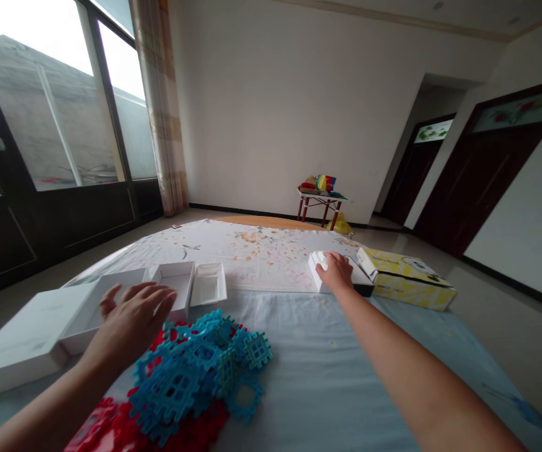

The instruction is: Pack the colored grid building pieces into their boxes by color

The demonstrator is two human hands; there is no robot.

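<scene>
My left hand [134,311] hovers with fingers spread over the white boxes on the left, holding nothing. Under and behind it are an open white box [83,320] and a smaller open white box [184,279]. Close to its fingertips is a heap of blue square building pieces [200,358] with toothed edges, piled on red pieces [125,427]. Farther right, my right hand [337,271] curls over a small white box [315,279], gripping its upper part. The hand hides part of that box, and some fingertips are out of sight.
A closed white box [21,333] lies far left. A clear plastic tray [209,284] stands beyond the heap. Right of my right hand sits a yellow-and-white patterned box [407,279]. A flowered cloth [261,251] covers the table. A small table [322,196] holds colourful items by the wall.
</scene>
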